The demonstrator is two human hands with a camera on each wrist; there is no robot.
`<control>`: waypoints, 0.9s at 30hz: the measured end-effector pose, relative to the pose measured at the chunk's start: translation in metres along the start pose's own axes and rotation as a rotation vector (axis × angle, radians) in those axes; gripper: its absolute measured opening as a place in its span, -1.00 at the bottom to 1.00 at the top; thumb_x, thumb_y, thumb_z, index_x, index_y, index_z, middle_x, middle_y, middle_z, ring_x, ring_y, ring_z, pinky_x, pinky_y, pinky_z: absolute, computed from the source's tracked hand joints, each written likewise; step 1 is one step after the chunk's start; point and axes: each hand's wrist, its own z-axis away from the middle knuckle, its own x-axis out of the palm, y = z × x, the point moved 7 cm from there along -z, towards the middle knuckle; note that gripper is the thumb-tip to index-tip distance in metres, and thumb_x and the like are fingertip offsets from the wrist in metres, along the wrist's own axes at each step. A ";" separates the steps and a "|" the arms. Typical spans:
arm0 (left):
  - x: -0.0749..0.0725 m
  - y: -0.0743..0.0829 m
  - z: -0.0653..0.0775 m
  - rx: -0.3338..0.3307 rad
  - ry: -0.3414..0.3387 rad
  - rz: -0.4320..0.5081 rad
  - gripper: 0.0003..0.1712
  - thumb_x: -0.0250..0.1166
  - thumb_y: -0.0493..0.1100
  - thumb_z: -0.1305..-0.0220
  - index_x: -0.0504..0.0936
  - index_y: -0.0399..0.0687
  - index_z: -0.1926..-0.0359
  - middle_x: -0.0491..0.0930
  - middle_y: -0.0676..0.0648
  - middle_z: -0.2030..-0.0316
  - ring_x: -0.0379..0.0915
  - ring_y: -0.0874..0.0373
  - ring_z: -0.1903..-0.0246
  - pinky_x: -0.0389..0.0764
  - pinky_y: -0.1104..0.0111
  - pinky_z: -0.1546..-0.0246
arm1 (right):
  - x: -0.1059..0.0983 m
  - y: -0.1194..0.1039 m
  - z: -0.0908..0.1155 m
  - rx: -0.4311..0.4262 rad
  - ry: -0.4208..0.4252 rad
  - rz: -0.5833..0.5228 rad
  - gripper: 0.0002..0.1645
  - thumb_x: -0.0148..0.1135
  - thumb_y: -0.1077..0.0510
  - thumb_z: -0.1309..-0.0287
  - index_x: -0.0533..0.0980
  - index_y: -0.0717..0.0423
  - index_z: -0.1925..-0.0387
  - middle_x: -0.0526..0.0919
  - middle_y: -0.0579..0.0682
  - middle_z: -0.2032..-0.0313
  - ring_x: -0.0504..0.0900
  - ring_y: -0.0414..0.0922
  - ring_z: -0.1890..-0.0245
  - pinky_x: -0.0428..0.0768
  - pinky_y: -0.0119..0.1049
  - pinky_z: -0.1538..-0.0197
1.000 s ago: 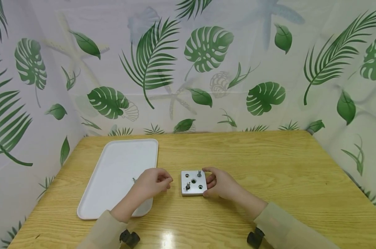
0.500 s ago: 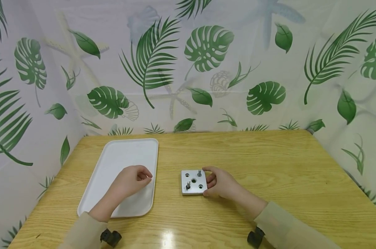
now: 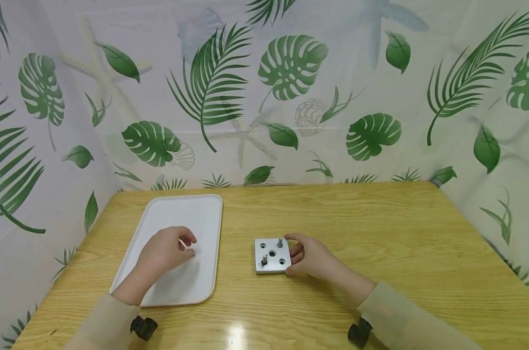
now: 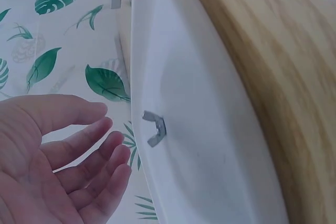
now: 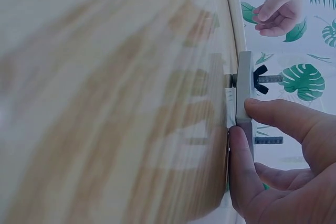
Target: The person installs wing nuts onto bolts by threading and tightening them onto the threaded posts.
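Observation:
My left hand (image 3: 164, 250) hovers over the white tray (image 3: 209, 204), fingers relaxed and apart, holding nothing. Just beyond its fingertips, a silver wing nut (image 4: 156, 128) lies on the tray in the left wrist view; the head view shows only a bit of it by the thumb. My right hand (image 3: 310, 257) grips the right side of a square metal plate (image 3: 272, 266) with several holes. Two bolts stand up from it: a threaded bolt (image 5: 269, 140) without a nut, and another bolt (image 5: 272, 78) carrying a dark wing nut (image 5: 261, 79).
The plate sits on the wooden table (image 3: 356, 214), to the right of the tray. A leaf-patterned cloth (image 3: 317, 146) hangs behind the table and along both sides. Each forearm wears a small black camera (image 3: 144, 328) near the sleeve cuff.
My left hand has moved left, from between the tray and the plate to above the tray near the silver wing nut. My right hand keeps its grip on the plate, unmoved.

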 end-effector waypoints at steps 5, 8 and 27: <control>-0.005 -0.007 -0.004 -0.015 0.001 -0.052 -0.80 0.35 -0.22 -0.01 0.64 -0.03 0.26 0.60 0.05 0.38 0.47 0.17 0.38 0.46 0.29 0.39 | 0.000 0.002 -0.001 -0.010 0.000 -0.007 0.00 0.54 0.37 0.31 0.32 0.15 -0.27 0.58 0.01 0.27 0.58 -0.19 0.37 0.57 -0.36 0.30; -0.007 -0.011 -0.006 -0.021 -0.005 -0.068 -0.79 0.35 -0.23 0.00 0.64 -0.04 0.25 0.60 0.04 0.37 0.46 0.17 0.38 0.45 0.28 0.38 | 0.000 0.002 -0.002 -0.013 -0.001 -0.008 0.00 0.54 0.37 0.32 0.31 0.15 -0.27 0.58 0.01 0.27 0.59 -0.19 0.37 0.57 -0.36 0.29; 0.015 -0.024 -0.015 -0.022 -0.067 -0.121 -0.78 0.34 -0.30 0.02 0.64 -0.03 0.27 0.59 -0.01 0.35 0.44 0.12 0.36 0.46 0.22 0.28 | 0.001 0.004 -0.004 -0.014 0.004 0.001 0.00 0.55 0.35 0.31 0.32 0.13 -0.27 0.59 0.01 0.27 0.60 -0.19 0.35 0.58 -0.37 0.27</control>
